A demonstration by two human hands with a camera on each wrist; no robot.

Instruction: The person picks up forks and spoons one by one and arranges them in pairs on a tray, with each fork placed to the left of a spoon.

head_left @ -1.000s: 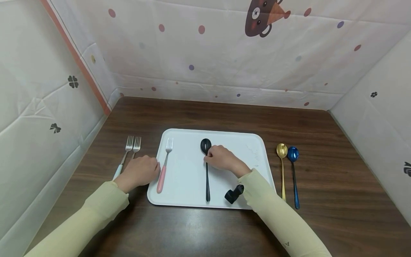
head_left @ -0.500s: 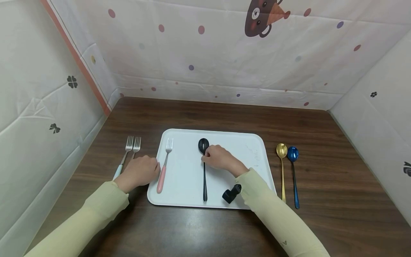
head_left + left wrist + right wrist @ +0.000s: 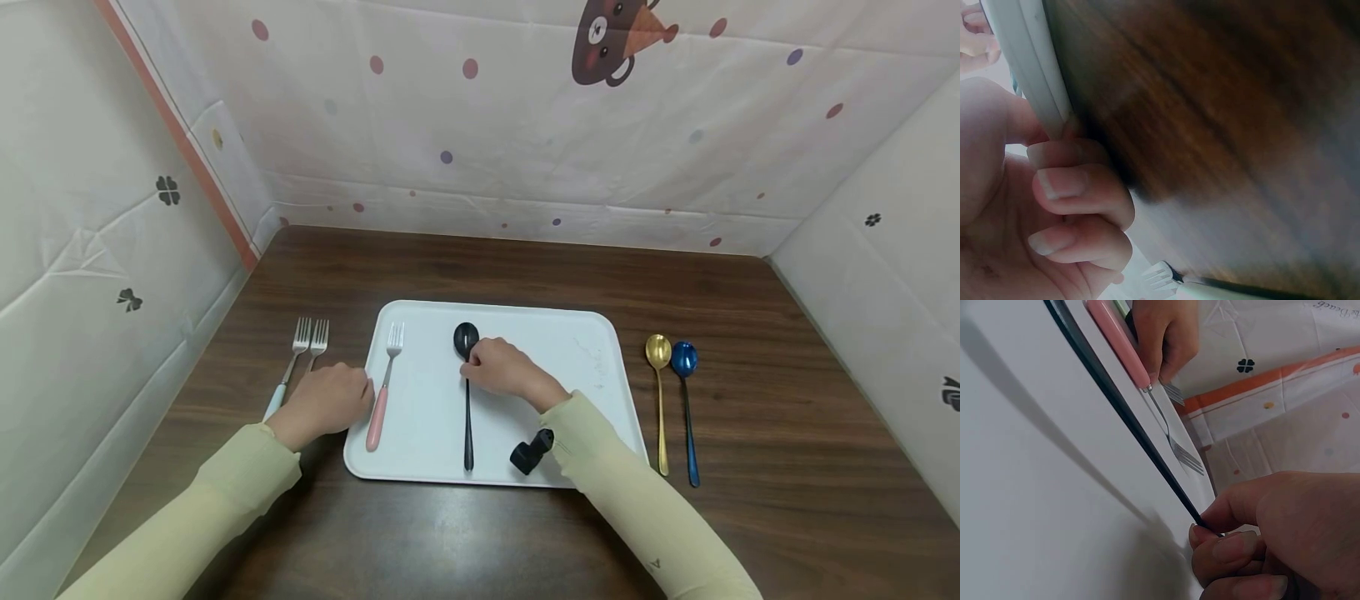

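My right hand (image 3: 501, 367) pinches a black spoon (image 3: 468, 425) by its thin neck, just below the bowl, over the white tray (image 3: 555, 333). The right wrist view shows the spoon's dark handle (image 3: 1110, 390) slanting up from the fingertips, its shadow on the tray beside it. At the tray's left edge, my left hand (image 3: 330, 402) grips the rim; in the left wrist view thumb and curled fingers (image 3: 1085, 187) close on the tray rim (image 3: 1025, 56). A fork with a pink handle (image 3: 378, 421) lies on the tray's left side, tines pointing away.
Two forks (image 3: 302, 335) lie left of the tray, partly hidden by my left hand. On the right, a gold spoon (image 3: 659, 354) and a blue spoon (image 3: 685, 360) lie side by side on the wooden table (image 3: 450, 542). Printed cloth walls (image 3: 525, 133) enclose the table.
My right hand has moved the black spoon a little to the left across the tray, nearer the pink fork. The left hand stays at the tray's edge.
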